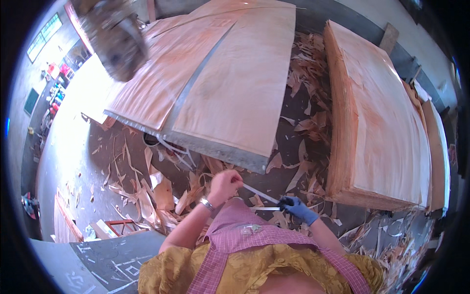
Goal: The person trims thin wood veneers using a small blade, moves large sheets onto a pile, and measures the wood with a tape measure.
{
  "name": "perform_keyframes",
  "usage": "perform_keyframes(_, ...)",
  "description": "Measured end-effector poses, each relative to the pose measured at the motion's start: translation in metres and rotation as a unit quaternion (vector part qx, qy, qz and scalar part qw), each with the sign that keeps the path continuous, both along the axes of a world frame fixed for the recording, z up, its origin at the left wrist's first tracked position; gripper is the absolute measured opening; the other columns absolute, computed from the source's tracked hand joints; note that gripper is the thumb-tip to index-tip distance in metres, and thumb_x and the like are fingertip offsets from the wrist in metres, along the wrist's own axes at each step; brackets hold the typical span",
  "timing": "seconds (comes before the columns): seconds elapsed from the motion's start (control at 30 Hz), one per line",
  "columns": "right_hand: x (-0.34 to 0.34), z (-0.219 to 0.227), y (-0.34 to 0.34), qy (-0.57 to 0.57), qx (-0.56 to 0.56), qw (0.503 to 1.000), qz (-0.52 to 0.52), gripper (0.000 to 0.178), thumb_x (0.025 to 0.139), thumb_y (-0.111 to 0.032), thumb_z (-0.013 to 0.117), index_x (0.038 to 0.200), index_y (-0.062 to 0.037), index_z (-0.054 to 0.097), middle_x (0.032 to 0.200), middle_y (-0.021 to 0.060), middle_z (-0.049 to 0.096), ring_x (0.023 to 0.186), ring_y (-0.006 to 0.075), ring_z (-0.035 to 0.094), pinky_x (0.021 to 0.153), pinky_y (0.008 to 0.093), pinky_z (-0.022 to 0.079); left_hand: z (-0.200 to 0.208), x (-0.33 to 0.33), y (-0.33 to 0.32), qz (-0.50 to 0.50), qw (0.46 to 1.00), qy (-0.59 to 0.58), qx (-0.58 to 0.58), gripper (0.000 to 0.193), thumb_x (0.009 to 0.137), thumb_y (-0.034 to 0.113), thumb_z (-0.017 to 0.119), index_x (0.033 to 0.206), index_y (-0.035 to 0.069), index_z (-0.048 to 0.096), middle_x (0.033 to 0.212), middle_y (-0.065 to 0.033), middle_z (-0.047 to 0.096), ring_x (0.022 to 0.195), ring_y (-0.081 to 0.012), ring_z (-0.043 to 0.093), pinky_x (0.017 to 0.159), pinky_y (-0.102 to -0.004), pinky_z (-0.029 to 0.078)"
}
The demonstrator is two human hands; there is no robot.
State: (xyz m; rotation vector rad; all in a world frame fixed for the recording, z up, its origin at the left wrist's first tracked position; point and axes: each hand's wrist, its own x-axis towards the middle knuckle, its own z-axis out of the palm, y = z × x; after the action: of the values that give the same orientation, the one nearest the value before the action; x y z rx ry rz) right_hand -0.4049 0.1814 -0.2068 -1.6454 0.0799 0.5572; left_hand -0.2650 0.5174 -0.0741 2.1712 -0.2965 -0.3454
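Note:
A narrow white strip (pixel 260 192) runs taut between my two hands, just in front of the table's near edge. My bare left hand (pixel 226 185), with a watch at the wrist, is closed on its upper left end. My right hand (pixel 299 209), in a blue glove with dark fingertips, grips the other end. From these same fingers a second length of white strip (pixel 264 208) reaches leftward. Beyond my hands, thin pale-brown wood veneer sheets (pixel 240 93) lie on the table (pixel 230 151). A tapering gap separates two of them, wider toward me. Neither hand touches the sheets.
A thick stack of veneer (pixel 377 117) stands at the right. Curled veneer scraps (pixel 156 191) litter the floor around the table. A blurred dark fixture (pixel 115 41) hangs at upper left. White strands (pixel 178 152) dangle under the table edge. A grey marked surface (pixel 107 264) lies at lower left.

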Motion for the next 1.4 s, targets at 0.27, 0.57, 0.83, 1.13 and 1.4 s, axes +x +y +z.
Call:
perform_keyframes(0.27,0.052,0.017,-0.252,-0.041,-0.227,0.965,-0.124,0.016,0.087,-0.003,0.057,0.098,-0.0004,0.069,0.086,0.003,0.07,0.071,0.0102,0.063,0.063,0.0241,0.051,0.023,0.175,-0.073,0.196,0.949,-0.213,0.128,0.011,0.077,0.02,0.072,0.082,0.01,0.069,0.083,-0.008,0.067,0.084,-0.0282,0.064,0.074,-0.0407,0.049)
perform_keyframes(0.57,0.19,0.077,-0.437,0.002,-0.229,0.92,-0.318,0.012,0.088,-0.006,0.058,0.093,-0.0007,0.067,0.078,0.0083,0.069,0.066,0.0144,0.066,0.052,0.0259,0.049,-0.005,0.372,-0.25,0.205,0.951,-0.199,0.121,0.009,0.079,0.015,0.069,0.083,0.008,0.065,0.083,-0.0082,0.066,0.086,-0.0285,0.061,0.076,-0.0423,0.048)
perform_keyframes(0.83,0.432,0.115,-0.495,-0.122,-0.67,0.697,-0.224,0.028,0.093,-0.015,0.058,0.118,-0.0033,0.064,0.116,0.0181,0.066,0.108,0.0295,0.064,0.087,0.0372,0.053,-0.007,0.474,-0.42,-0.068,0.993,-0.026,-0.095,0.015,0.078,0.009,0.071,0.091,0.003,0.066,0.076,-0.0096,0.068,0.073,-0.0181,0.066,0.068,-0.0317,0.052)
perform_keyframes(1.13,0.756,0.15,-0.487,-0.099,0.131,0.985,0.057,0.032,0.097,-0.018,0.059,0.122,0.001,0.061,0.103,0.002,0.067,0.092,0.0088,0.057,0.081,0.0238,0.049,0.047,0.669,-0.603,-0.092,0.99,0.012,-0.106,0.018,0.078,0.008,0.075,0.087,0.003,0.06,0.077,-0.0041,0.064,0.071,-0.0114,0.06,0.066,-0.0281,0.05)
perform_keyframes(1.4,0.969,0.123,-0.584,-0.089,0.042,0.988,0.118,0.024,0.095,-0.022,0.062,0.106,-0.0012,0.067,0.085,0.0022,0.068,0.075,0.0095,0.061,0.069,0.026,0.05,0.017,0.882,-0.647,0.055,0.993,0.048,-0.095,0.019,0.079,0.009,0.077,0.085,0.002,0.06,0.075,-0.0022,0.063,0.069,-0.0089,0.058,0.064,-0.026,0.049)
